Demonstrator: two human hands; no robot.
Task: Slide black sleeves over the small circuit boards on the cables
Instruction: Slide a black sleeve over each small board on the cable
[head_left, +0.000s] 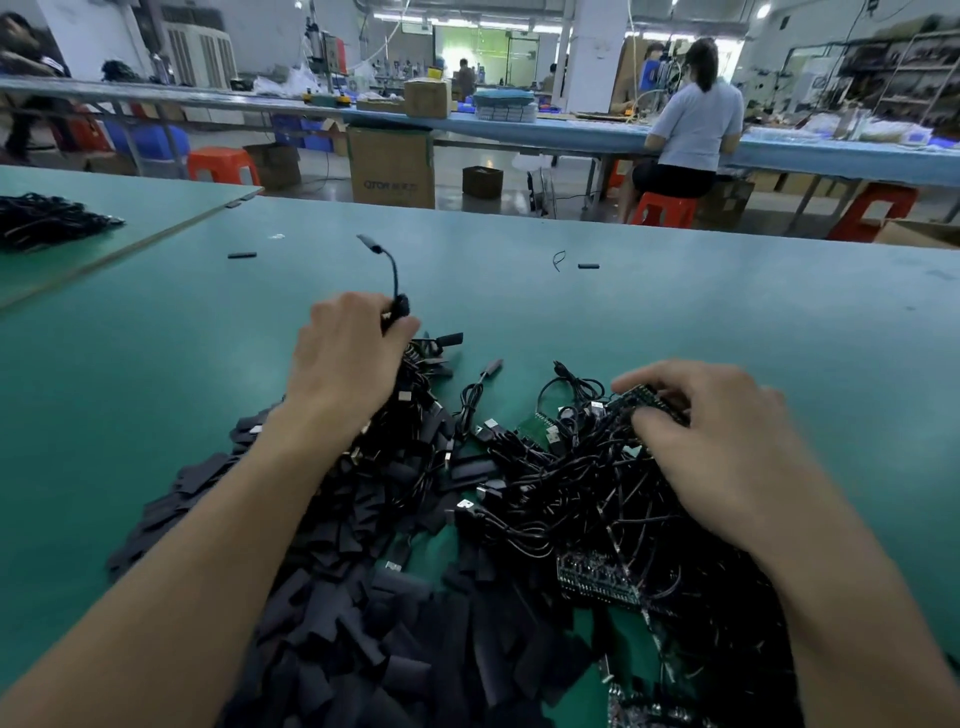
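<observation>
Black sleeves (332, 597) are heaped under your left arm, handy to grab. Your left hand (353, 353) is curled round one cable (393, 273), keeping it clear of the pile. Your right hand (717, 457) pinches a circuit board (649, 399) in the cable tangle (561, 493), probably fishing out the next one.

Sleeves (332, 613) left of cables (561, 499)

Factory assembly floor, here we are.
Long green benches (727, 322), red stools (664, 209), cartons (392, 166), cables (561, 499) piled up, a worker (693, 124) seated at the far line, shelving (904, 73) behind.
</observation>
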